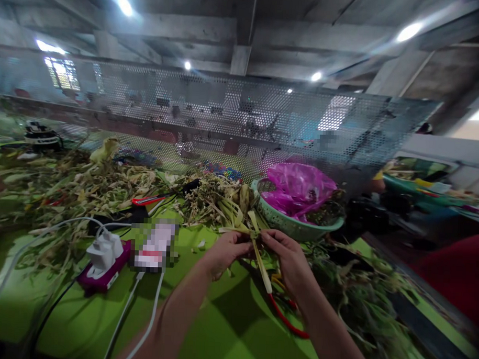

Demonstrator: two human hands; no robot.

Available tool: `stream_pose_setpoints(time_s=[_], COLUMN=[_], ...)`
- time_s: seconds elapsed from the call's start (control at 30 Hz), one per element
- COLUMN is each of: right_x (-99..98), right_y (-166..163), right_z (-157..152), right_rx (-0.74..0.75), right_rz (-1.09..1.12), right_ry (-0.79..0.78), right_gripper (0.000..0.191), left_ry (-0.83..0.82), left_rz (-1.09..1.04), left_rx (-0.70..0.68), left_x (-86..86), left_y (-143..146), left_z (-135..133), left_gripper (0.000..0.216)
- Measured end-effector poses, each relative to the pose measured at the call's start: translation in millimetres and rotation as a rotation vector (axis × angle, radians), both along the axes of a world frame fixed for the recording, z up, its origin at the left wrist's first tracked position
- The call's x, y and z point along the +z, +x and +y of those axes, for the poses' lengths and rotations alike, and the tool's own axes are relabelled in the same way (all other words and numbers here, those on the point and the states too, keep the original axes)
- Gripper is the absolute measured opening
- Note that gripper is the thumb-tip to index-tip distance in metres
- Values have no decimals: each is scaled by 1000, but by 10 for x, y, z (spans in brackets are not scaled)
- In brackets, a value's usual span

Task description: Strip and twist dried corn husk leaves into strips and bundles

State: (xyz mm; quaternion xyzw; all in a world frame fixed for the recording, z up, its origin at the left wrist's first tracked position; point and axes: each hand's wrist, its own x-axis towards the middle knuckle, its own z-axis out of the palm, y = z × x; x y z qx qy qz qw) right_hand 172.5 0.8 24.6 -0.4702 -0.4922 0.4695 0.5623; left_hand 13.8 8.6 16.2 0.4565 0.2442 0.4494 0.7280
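My left hand (228, 251) and my right hand (288, 257) meet above the green table, both with fingers pinched. Between them they hold pale, dried plant strips (263, 268) that look like leaf husk, crossing one another at the fingertips. The lower end of one long strip meets a red cord (284, 320), which curves under my right forearm; whether they are joined I cannot tell. Just beyond my fingers lies a heap of dried stalks (211, 199). A green perforated basket (300, 230) stands behind my right hand, with a magenta plastic bag (302, 187) in it.
Left of my arm, a phone (156, 247) with white cables lies beside a purple power strip (102, 274) bearing white plugs. Red-handled scissors (148, 200) rest by the stalks. More greenery (376, 304) covers the right side. A perforated metal screen (210, 115) rises behind the table.
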Motion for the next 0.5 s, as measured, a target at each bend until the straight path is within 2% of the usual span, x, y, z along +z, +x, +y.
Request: stream_pose_setpoints(time_s=[0.17, 0.4, 0.5], right_x=[39, 62, 72], right_y=[19, 53, 50], right_z=[-10, 1, -18], right_rx=[87, -24, 27], right_rz=[118, 135, 136], right_ry=[-113, -48, -111], right_gripper=[32, 31, 31], left_ry=[66, 163, 195], left_rz=[63, 132, 191], left_rx=[-12, -23, 8], left_x=[-10, -65, -68], left_y=[27, 79, 72], left_z=[-10, -12, -10], left_gripper=[48, 33, 30])
